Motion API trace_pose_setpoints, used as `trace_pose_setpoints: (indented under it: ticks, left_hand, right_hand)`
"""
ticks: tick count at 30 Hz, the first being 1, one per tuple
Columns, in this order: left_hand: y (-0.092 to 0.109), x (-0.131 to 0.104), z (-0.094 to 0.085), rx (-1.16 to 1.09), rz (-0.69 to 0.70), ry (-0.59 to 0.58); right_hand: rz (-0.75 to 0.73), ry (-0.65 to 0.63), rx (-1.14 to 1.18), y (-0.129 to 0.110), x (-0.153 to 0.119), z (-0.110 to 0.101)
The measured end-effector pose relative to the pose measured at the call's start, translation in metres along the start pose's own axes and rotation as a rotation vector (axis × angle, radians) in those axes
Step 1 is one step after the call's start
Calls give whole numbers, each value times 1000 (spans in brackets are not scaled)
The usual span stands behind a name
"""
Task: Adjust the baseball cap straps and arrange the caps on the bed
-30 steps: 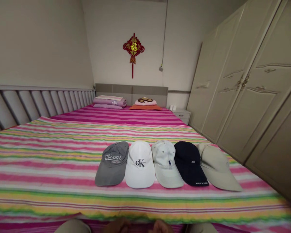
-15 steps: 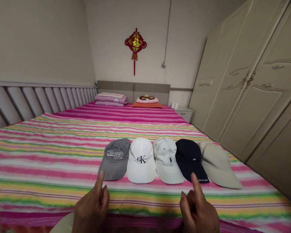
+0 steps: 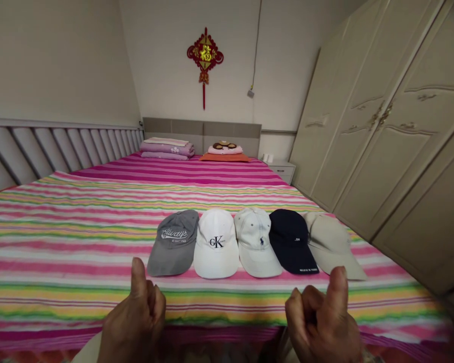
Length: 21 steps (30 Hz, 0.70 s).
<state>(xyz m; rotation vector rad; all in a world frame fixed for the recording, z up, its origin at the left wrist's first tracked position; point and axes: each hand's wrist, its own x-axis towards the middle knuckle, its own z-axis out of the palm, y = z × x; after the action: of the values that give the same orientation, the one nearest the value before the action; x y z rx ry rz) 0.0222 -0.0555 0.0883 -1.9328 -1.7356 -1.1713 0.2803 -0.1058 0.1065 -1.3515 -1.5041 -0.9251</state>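
Observation:
My left hand [image 3: 134,315] is a loose fist with its thumb pointing up, just in front of the brim of a grey baseball cap [image 3: 176,244]. With its fingers curled in and thumb raised, my right hand [image 3: 323,317] is near a beige cap [image 3: 335,247] and a navy cap [image 3: 293,242]. Neither hand visibly holds anything. Between those caps lie a white cap [image 3: 216,244] with dark letters and a pale cap [image 3: 257,243] with a small dark emblem. All the caps form a side-by-side row, brims facing me.
A striped sheet [image 3: 79,242] covers the bed. Folded purple bedding [image 3: 166,148] and a pink pillow [image 3: 225,147] lie by the headboard [image 3: 230,132]. On the left runs a grey slatted rail [image 3: 60,138]; a wardrobe [image 3: 393,126] and a bedside cabinet [image 3: 283,170] stand right.
Both hands have gone from a pointing finger to a fist with the thumb up. My hands are farther apart. The view has shifted slightly; the caps lie as before.

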Motion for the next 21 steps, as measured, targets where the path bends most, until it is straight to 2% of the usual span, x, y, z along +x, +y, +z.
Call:
trace_pose_setpoints:
  ticks: [7, 10, 12, 15, 17, 18, 21]
  left_hand:
    - [0, -3, 2, 21, 21, 20]
    - [-1, -7, 11, -95, -38, 8]
    - [-3, -10, 21, -249, -101, -44]
    - [-11, -14, 41, -521, -188, -254]
    - [-20, -16, 56, -646, -225, -413]
    - [-25, -18, 63, -688, -262, -481]
    - [-41, -23, 81, -837, -544, -568]
  right_hand:
    - [32, -10, 68, -2, 1, -2]
    - [111, -100, 131, -5, -7, 2]
    - [82, -187, 198, -7, -21, 10]
    - [-102, -365, 291, -13, -53, 32]
    - [-44, -641, 296, -15, -77, 47]
    - [-21, -731, 308, -16, -88, 52]
    - [102, -897, 374, -10, -110, 60]
